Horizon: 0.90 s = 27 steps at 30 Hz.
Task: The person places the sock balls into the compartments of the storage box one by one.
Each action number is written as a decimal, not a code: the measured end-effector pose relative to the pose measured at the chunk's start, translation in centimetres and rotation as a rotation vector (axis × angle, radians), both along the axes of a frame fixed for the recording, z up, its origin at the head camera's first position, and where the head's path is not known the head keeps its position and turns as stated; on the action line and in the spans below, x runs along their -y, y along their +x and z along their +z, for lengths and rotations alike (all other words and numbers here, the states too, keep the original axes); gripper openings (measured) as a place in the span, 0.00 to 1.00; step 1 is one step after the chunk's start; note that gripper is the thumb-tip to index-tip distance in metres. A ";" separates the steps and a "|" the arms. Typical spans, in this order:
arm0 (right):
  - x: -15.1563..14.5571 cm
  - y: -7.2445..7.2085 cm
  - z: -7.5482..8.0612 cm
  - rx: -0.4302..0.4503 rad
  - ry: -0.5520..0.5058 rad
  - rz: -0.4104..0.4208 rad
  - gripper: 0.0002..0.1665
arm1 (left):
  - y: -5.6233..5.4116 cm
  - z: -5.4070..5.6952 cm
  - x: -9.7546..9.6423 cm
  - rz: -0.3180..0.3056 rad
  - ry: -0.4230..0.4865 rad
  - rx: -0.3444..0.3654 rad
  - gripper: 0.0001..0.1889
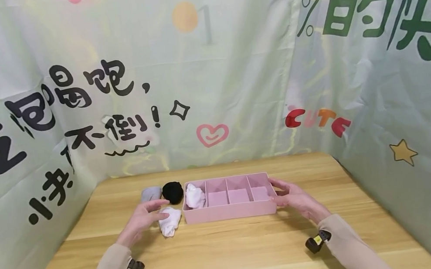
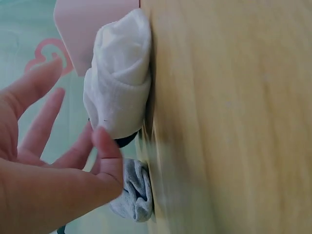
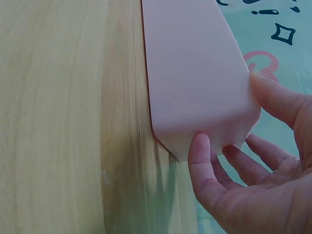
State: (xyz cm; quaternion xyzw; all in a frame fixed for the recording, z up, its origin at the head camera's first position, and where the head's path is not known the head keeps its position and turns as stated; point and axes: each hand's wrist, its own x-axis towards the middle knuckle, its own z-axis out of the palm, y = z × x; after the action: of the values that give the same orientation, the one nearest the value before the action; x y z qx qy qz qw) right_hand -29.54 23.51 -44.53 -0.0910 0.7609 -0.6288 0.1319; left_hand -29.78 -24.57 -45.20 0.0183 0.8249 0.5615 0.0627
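In the head view, a white rolled sock (image 1: 171, 222) lies on the table left of a pink divided storage box (image 1: 229, 212). My left hand (image 1: 143, 219) is beside that sock, fingers spread and loosely bent, nothing between them. In the left wrist view, its thumb tip overlaps the lower end of the white sock (image 2: 122, 73). My right hand (image 1: 295, 198) holds the box's right end, thumb at the front rim and fingers toward the back corner. The right wrist view shows its fingers (image 3: 201, 151) against the pink box (image 3: 195, 73). Another white sock (image 1: 195, 196) fills the leftmost compartment.
Behind the left hand lie a black rolled sock (image 1: 172, 193) and a grey rolled sock (image 1: 151, 194), side by side. The other compartments show bare pink floors. Printed cloth walls (image 1: 234, 84) enclose the wooden table (image 1: 228, 251) at the back and both sides.
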 end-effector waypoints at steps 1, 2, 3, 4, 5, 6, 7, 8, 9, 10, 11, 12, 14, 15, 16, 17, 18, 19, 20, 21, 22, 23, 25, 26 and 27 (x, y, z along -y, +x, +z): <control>0.0 0.0 0.0 -0.002 0.003 0.002 0.50 | 0.0 0.0 0.0 -0.009 -0.003 0.017 0.28; 0.0 0.0 0.1 -0.002 0.004 -0.001 0.50 | 0.1 0.0 0.0 -0.017 -0.007 0.031 0.28; -0.1 0.0 0.0 0.001 0.005 -0.006 0.50 | 0.1 0.0 0.1 -0.033 -0.008 0.040 0.28; -0.1 0.0 -0.1 0.002 0.007 -0.008 0.50 | 0.1 0.0 0.1 -0.038 -0.004 0.045 0.28; -0.1 0.0 -0.1 0.003 0.007 -0.010 0.49 | 0.1 0.0 0.1 -0.045 0.000 0.043 0.27; -0.1 0.0 -0.1 0.004 0.007 -0.011 0.49 | 0.1 0.0 0.1 -0.050 0.009 0.043 0.27; -0.1 0.0 -0.1 0.007 0.006 -0.015 0.49 | 0.0 -0.1 0.1 -0.057 0.025 0.047 0.27; 0.0 0.0 -0.1 0.009 0.007 -0.019 0.49 | 0.0 -0.1 0.1 -0.069 0.036 0.049 0.27; 0.0 -0.1 -0.1 0.008 0.008 -0.017 0.49 | -0.1 -0.2 0.1 -0.080 0.047 0.052 0.28; 0.0 -0.1 0.0 0.008 0.007 -0.018 0.50 | -0.1 -0.2 0.0 -0.086 0.055 0.056 0.28; 0.0 -0.1 0.0 0.007 0.007 -0.014 0.50 | -0.1 -0.2 0.0 -0.092 0.063 0.060 0.28; 0.1 -0.1 0.0 0.007 0.008 -0.010 0.50 | -0.2 -0.3 0.0 -0.105 0.060 0.057 0.28; 0.1 -0.1 0.1 0.002 0.009 -0.001 0.50 | -0.3 -0.4 0.0 -0.119 0.052 0.059 0.27; 0.1 -0.1 0.1 -0.001 0.010 0.005 0.50 | -0.3 -0.4 0.1 -0.125 0.048 0.061 0.27; 0.2 -0.1 0.1 0.003 0.008 0.000 0.50 | -0.3 -0.4 0.1 -0.136 0.045 0.066 0.27; 0.2 -0.1 0.1 0.005 0.006 0.002 0.50 | -0.3 -0.4 0.1 -0.145 0.041 0.072 0.27; 0.2 -0.2 0.1 0.007 0.002 0.003 0.49 | -0.4 -0.3 0.1 -0.152 0.038 0.078 0.27; 0.2 -0.2 0.1 0.009 -0.002 -0.001 0.49 | -0.4 -0.3 0.1 -0.152 0.039 0.089 0.27; 0.2 -0.2 0.1 0.009 -0.004 -0.001 0.49 | -0.5 -0.2 0.1 -0.159 0.036 0.092 0.27; 0.2 -0.2 0.1 0.008 -0.006 0.000 0.49 | -0.5 -0.1 0.1 -0.163 0.030 0.093 0.27; 0.2 -0.3 0.1 0.006 -0.007 0.002 0.49 | -0.5 -0.1 0.0 -0.164 0.024 0.093 0.27; 0.2 -0.3 0.1 0.005 -0.006 0.001 0.49 | -0.6 0.0 0.0 -0.159 0.017 0.096 0.27; 0.1 -0.3 0.0 0.005 0.003 -0.009 0.49 | -0.6 0.1 -0.1 -0.149 0.003 0.104 0.27; 0.1 -0.3 0.0 0.002 0.011 -0.006 0.50 | -0.6 0.1 -0.1 -0.147 -0.005 0.107 0.27; 0.0 -0.3 -0.1 0.004 0.015 -0.011 0.50 | -0.6 0.1 -0.2 -0.138 -0.012 0.114 0.26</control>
State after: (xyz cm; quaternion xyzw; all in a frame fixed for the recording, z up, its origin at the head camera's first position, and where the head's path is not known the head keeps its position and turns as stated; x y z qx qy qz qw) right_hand -29.89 23.48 -44.58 -0.0847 0.7657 -0.6241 0.1304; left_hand -30.36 -24.38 -45.06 0.0426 0.8201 0.5510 0.1482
